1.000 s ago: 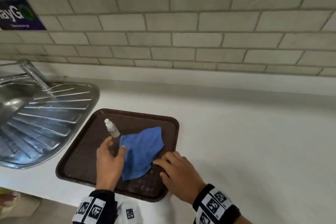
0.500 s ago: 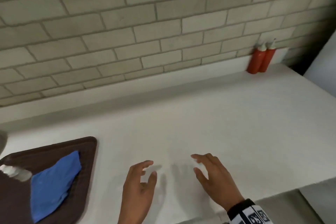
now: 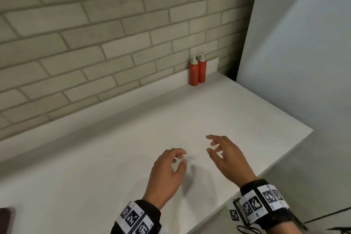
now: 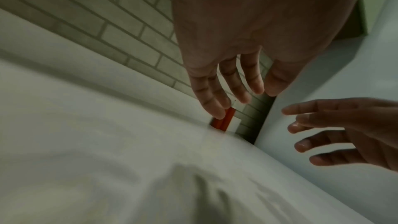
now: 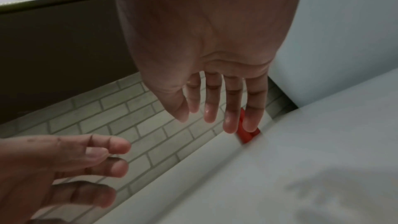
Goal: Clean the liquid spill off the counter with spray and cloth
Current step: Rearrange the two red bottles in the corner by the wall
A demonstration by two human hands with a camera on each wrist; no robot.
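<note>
Both empty, the left hand [image 3: 166, 173] and right hand [image 3: 228, 157] hover side by side above the flat white counter [image 3: 114, 148], fingers loosely spread and gripping nothing. Well beyond them, two upright red squeeze bottles with white nozzles [image 3: 197, 70] stand touching each other against the grey brick-tile wall [image 3: 95, 43], near the counter's far right corner. Neither spray nor cloth shows in any view, and no spill can be made out.
</note>
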